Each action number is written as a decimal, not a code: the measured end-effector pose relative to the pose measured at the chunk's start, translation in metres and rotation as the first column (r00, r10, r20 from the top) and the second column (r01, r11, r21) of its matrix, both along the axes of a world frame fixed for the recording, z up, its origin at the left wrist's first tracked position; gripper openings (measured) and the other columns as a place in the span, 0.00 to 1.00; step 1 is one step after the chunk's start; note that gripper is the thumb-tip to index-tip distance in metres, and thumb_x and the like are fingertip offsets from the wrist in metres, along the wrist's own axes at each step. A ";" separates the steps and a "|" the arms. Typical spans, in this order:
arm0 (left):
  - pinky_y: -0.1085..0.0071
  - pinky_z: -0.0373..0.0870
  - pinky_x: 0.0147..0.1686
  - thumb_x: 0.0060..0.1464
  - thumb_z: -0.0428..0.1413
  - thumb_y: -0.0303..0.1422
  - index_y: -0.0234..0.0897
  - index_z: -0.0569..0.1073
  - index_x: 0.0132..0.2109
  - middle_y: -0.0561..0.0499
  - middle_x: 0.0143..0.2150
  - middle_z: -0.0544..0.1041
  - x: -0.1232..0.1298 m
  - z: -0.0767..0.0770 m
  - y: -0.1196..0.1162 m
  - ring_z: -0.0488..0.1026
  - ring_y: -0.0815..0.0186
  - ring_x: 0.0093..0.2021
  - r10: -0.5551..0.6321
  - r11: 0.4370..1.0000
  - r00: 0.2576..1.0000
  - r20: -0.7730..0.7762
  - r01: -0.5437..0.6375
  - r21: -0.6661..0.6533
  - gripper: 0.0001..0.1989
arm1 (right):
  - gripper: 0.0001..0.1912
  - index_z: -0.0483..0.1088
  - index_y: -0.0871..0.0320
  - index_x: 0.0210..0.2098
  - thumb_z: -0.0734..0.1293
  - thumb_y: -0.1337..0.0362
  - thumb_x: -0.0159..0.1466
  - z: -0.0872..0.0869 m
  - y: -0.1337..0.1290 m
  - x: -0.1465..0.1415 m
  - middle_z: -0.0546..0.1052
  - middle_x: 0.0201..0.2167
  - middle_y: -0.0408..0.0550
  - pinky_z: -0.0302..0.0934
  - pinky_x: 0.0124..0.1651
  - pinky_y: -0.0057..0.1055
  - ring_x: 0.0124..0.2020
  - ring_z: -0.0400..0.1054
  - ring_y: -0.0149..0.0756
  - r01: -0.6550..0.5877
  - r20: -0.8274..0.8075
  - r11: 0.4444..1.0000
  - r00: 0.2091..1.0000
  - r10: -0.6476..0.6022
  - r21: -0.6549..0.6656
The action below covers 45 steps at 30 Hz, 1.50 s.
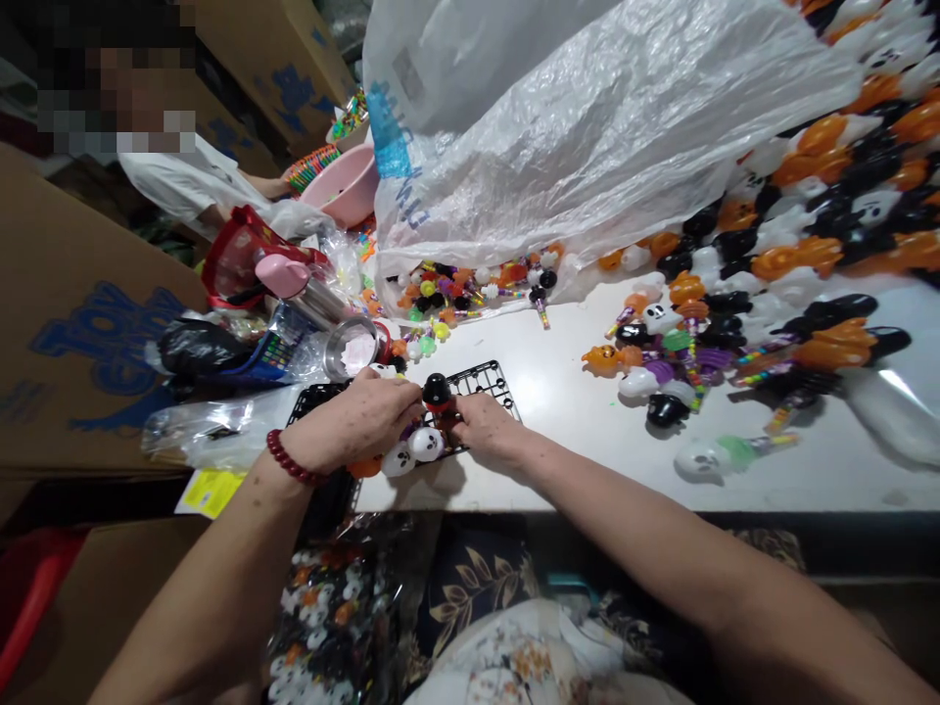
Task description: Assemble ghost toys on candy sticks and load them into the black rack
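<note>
My right hand (486,427) grasps the black-headed toy (436,391), probably light and slick, below its head; I cannot tell whether my left hand (371,419) grips.

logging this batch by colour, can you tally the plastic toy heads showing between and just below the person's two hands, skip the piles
Glossy black round plastic head: 1
White round plastic heads with dark faces: 2
Orange rounded plastic head, partly hidden by the left hand: 1
Total: 4 visible
</note>
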<state>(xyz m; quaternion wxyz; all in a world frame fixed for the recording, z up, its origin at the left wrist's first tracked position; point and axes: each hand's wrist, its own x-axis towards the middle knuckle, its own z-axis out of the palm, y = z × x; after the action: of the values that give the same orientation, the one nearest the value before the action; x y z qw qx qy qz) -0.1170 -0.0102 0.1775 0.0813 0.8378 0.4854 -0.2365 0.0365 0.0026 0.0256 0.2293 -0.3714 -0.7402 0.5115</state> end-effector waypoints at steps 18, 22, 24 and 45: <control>0.61 0.56 0.44 0.66 0.42 0.33 0.37 0.67 0.32 0.49 0.35 0.75 -0.005 -0.006 -0.014 0.68 0.62 0.34 0.055 0.994 0.997 0.056 -0.060 0.093 0.15 | 0.08 0.69 0.60 0.42 0.63 0.72 0.64 -0.005 -0.003 -0.008 0.76 0.40 0.51 0.59 0.39 0.30 0.38 0.69 0.37 -0.101 0.141 0.954 0.988 0.063 0.283; 0.61 0.57 0.42 0.67 0.42 0.39 0.37 0.68 0.34 0.49 0.33 0.74 -0.011 -0.010 -0.019 0.68 0.62 0.33 0.087 0.979 0.995 0.046 -0.094 0.179 0.17 | 0.09 0.67 0.60 0.45 0.61 0.70 0.65 -0.010 -0.005 -0.011 0.75 0.40 0.51 0.58 0.36 0.30 0.34 0.67 0.36 -0.144 0.203 0.915 0.977 0.070 0.378; 0.60 0.58 0.43 0.67 0.43 0.42 0.37 0.70 0.41 0.49 0.35 0.75 -0.013 -0.011 -0.023 0.70 0.61 0.34 0.101 0.965 0.991 0.086 -0.118 0.232 0.16 | 0.10 0.67 0.61 0.46 0.61 0.71 0.64 -0.011 -0.005 -0.010 0.75 0.41 0.52 0.59 0.35 0.30 0.34 0.67 0.36 -0.158 0.206 0.896 0.976 0.077 0.414; 0.62 0.56 0.51 0.62 0.49 0.27 0.43 0.70 0.52 0.51 0.53 0.76 -0.017 -0.015 -0.025 0.71 0.61 0.53 0.005 0.983 0.923 0.385 -0.075 0.166 0.14 | 0.09 0.71 0.59 0.41 0.61 0.72 0.65 -0.008 0.000 -0.004 0.74 0.39 0.47 0.59 0.39 0.28 0.37 0.67 0.34 -0.152 0.135 0.908 0.985 0.107 0.390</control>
<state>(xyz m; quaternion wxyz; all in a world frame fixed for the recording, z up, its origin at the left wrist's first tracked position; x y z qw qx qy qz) -0.1342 -0.0350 0.1620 0.1045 0.8616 0.4963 -0.0224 0.0320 0.0030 0.0177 0.2244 -0.2945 -0.8634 0.3428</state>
